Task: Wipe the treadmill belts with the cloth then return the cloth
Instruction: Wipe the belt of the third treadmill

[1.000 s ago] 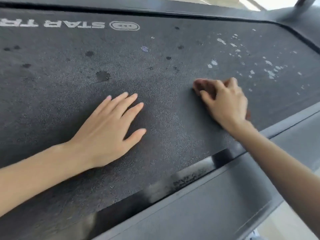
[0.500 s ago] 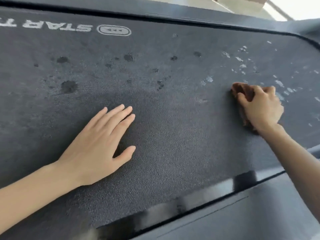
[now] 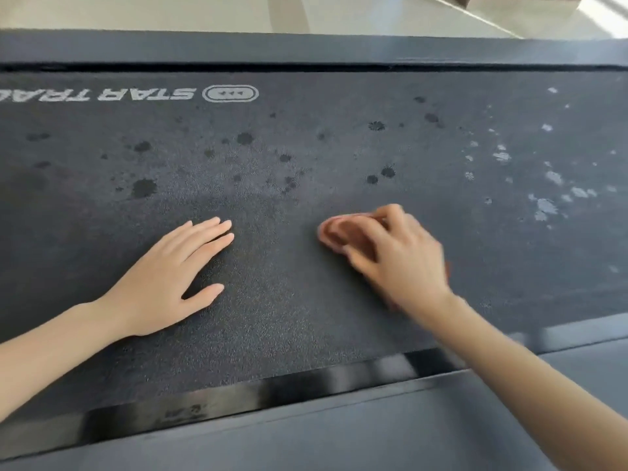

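Note:
The dark textured treadmill belt (image 3: 306, 137) fills the view, with dark wet spots across its middle and pale flecks at the right. My right hand (image 3: 397, 256) grips a bunched reddish-brown cloth (image 3: 334, 232) and presses it on the belt; most of the cloth is hidden under the hand. My left hand (image 3: 170, 280) lies flat on the belt to the left, fingers straight, holding nothing.
A grey side rail (image 3: 339, 436) runs along the near edge and another rail (image 3: 306, 49) along the far edge. White lettering and a logo (image 3: 231, 94) are printed on the belt at the upper left. Pale floor (image 3: 170, 11) shows beyond.
My right hand has swept the cloth from the right back toward the left, closer to my left hand. The left hand stays flat on the belt. The view has tilted up.

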Available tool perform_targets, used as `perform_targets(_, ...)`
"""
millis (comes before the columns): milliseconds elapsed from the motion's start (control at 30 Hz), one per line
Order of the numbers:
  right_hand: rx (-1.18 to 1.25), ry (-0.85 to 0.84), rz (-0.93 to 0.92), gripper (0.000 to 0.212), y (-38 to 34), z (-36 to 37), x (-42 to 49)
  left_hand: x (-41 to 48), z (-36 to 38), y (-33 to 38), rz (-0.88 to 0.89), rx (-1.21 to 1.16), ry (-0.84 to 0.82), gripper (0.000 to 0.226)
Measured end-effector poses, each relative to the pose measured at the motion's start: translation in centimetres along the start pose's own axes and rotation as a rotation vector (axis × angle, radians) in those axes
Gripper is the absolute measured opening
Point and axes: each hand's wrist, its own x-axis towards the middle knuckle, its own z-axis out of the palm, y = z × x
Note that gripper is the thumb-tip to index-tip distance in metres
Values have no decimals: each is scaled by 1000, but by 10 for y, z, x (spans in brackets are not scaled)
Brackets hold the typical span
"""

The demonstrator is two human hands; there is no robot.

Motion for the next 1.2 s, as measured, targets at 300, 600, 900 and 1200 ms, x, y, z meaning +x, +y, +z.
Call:
perform_targets(300,-256,20,908,45,154,-28,-4,44,5,65,144,-19,82,65)
perform_targets(600,-149,-25,39,36,17,-34,-85,96,24,103,175,13,70,76)
perform_targets(900,-329,-36,968,45,81,-41,-45,94,26,102,201,-63,120,71)
perform_targets(1200,-382,-41,342,45,-19,-17,-54,95,27,103,244,-66,142,75)
